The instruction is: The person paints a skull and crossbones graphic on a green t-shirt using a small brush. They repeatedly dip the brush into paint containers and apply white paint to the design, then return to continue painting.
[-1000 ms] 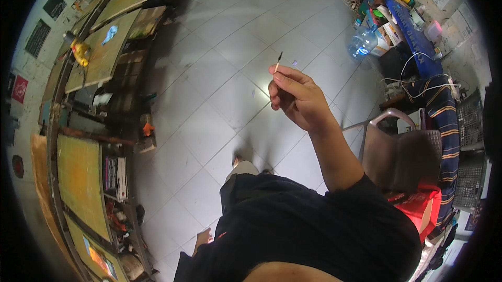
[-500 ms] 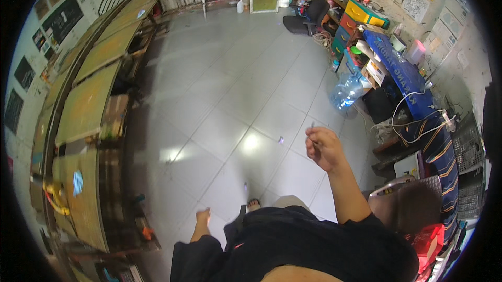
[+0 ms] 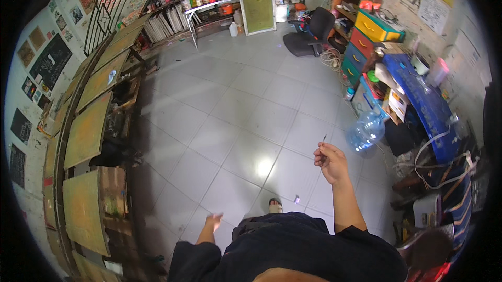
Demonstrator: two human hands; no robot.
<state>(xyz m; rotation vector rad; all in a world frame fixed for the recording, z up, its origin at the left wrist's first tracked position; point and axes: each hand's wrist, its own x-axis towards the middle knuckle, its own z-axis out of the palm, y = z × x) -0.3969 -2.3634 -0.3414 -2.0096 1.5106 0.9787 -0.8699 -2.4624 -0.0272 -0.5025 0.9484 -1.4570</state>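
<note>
My right hand (image 3: 331, 162) is raised over the floor at the right, its fingers pinched together. From the fingertips sticks the dark end of a small thin object (image 3: 324, 138), too small to name; its lower part is hidden in the fingers. Low at my left side hangs my left hand (image 3: 213, 222), blurred and small, so its fingers cannot be made out. It touches nothing that I can see. My sandalled foot (image 3: 275, 205) shows on the grey tiled floor (image 3: 235, 148), with a small shiny scrap (image 3: 297, 199) lying nearby.
A row of greenish-yellow boards (image 3: 86, 211) on a long bench runs along the left. On the right are a clear blue water bottle (image 3: 366, 131), colourful drawers (image 3: 361, 46) and a loose cable. Farther off stand a black chair (image 3: 314, 33) and a framed screen (image 3: 258, 12).
My view has tilted up and moved forward, bringing the far shelves more into sight. My right hand stays raised with the thin object, and my left hand has swung slightly.
</note>
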